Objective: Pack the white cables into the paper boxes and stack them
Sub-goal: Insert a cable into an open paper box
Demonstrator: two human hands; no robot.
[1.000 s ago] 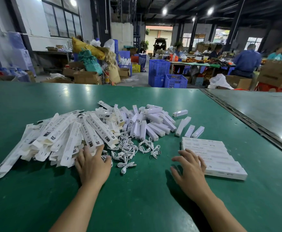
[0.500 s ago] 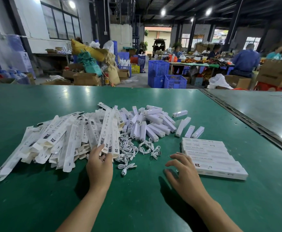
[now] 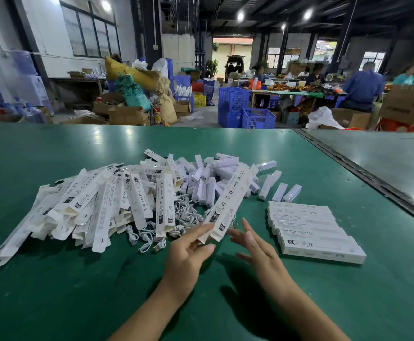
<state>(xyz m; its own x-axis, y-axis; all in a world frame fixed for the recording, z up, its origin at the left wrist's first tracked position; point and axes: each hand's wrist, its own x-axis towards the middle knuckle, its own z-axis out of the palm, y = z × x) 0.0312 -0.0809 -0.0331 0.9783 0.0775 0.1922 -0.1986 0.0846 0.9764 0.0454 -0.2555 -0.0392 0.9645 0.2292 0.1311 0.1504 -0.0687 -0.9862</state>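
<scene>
**One box out of the pile, still empty**

A second ago both my palms lay flat on the matte green table top (image 3: 78,291), the left at the edge of the pile. Now my left hand (image 3: 188,254) has one long white printed paper box (image 3: 228,200) lifted clear. I pinch it at its near end between thumb and fingertips (image 3: 197,233), the other fingers loose. The box slants up and away over the heap, its far end in the air.

My right hand (image 3: 257,249) has come off the table beside the packed stack and is now just beside the box's near end. Its fingers (image 3: 246,227) are spread and straight, holding nothing and not yet touching the card.

My read: picking is done and opening the mouth comes next. No cable is in hand.

Materials:
- Heap of flattened white paper boxes (image 3: 90,203): thin card, creased, with glossy print, lying in an overlapping fan to my left.
- Small coiled white cables (image 3: 183,212): soft, smooth loops tangled on the table under the raised box, between the heap and my hands.
- Short white rectangular blocks (image 3: 211,185): hard-edged, piled behind the cables. I cannot tell what they are.
- Neat stack of filled white boxes (image 3: 311,230): square-cornered, laid side by side to my right.
</scene>
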